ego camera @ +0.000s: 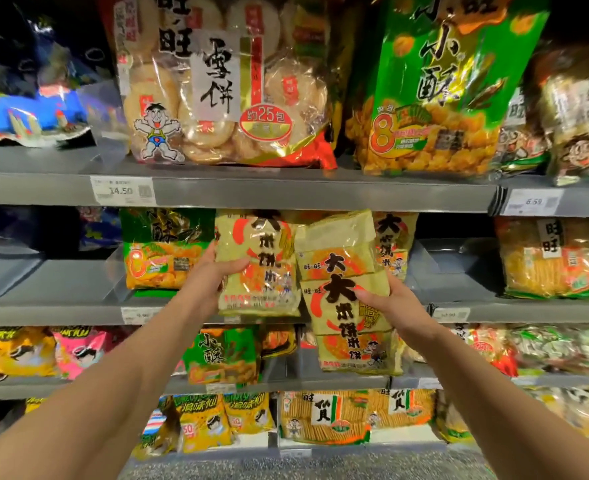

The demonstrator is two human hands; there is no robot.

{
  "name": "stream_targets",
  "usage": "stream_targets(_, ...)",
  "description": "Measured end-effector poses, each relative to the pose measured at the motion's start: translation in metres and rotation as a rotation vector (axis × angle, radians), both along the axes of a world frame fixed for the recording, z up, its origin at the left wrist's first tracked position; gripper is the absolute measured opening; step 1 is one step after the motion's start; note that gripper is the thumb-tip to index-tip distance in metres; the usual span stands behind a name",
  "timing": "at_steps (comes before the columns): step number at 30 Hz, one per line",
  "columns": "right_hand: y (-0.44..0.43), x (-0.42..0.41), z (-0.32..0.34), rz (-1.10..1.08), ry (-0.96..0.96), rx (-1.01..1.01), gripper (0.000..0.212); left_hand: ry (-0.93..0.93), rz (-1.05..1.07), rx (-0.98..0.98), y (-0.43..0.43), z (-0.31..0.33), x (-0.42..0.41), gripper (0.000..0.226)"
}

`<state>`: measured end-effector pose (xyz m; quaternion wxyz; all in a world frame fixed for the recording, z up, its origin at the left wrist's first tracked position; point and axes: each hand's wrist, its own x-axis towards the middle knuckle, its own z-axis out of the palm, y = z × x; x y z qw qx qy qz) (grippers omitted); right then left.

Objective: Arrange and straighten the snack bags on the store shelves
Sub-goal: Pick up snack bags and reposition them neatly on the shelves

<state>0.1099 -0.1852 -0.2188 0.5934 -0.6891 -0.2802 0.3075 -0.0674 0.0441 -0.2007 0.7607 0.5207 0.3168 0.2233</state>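
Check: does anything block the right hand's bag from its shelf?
Partly: a matching bag stands behind the bag in the right hand, and the left hand holds another bag beside it. Bare shelf shows further right.

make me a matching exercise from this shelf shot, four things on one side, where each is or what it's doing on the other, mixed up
Column one
1. left hand
2. right hand
3. clear bag of round rice crackers
4. big green snack bag

Column two
A. upper shelf, nearest the 6.59 price tag
B. grips the standing pale rice cracker bag on the second shelf
C. upper shelf, by the 14.50 price tag
D. holds the lifted pale rice cracker bag in front of the shelves

Pairs: 1-B, 2-D, 3-C, 4-A
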Motion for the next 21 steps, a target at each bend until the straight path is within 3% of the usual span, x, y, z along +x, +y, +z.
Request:
stream_targets(3, -0.004, 0.009, -0.011, 0.018, 0.056, 0.048, 0.052, -0.024, 0.009, -0.002, 0.016, -0.014, 0.023, 0.105)
stream_targets(8, -0.002, 0.015, -0.023, 0.049, 0.065, 0.056, 0.050, -0.011, 0.081, 0.118, 0.022, -0.028, 0.036, 0.052)
stream_targets(13, 0.003, 0.019, -0.036, 0.000, 0.096, 0.032, 0.053, 0.032, 0.136, 0.355, 0.033, -0.032, 0.032, 0.034)
stream_targets(18, 0.004, 0.018, -0.043, -0.002, 0.098, 0.027, 0.059, 0.056, 0.240, 0.605, 0.029, -0.040, 0.036, 0.032)
stream_targets(21, 0.008, 0.016, -0.045, -0.003, 0.106, 0.035, 0.057, 0.083, 0.324, 0.695, 0.030, -0.045, 0.037, 0.050)
